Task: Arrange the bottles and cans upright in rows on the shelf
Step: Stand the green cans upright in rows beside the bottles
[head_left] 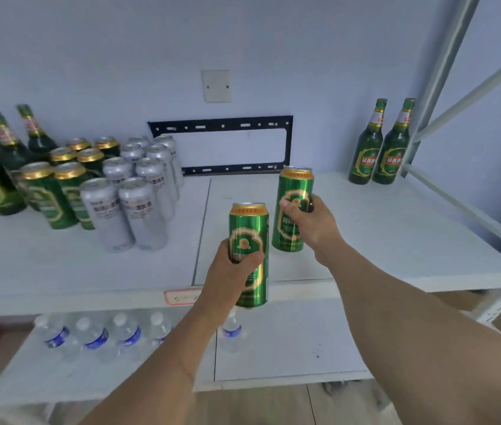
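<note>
The left hand (233, 271) holds a green can (249, 253) upright, fingers closed around it. The right hand (310, 223) grips a second green can (293, 210), just right of the first, above the shelf (396, 234).

There is only the one view, worn on the person's head, looking forward and steeply down over both forearms at a white shelf (396, 234) set against a pale wall (243, 35). It sits close, within arm's reach of the shelf. The wide lens bends the edges, and a lower shelf (289, 342) shows beneath.
</note>
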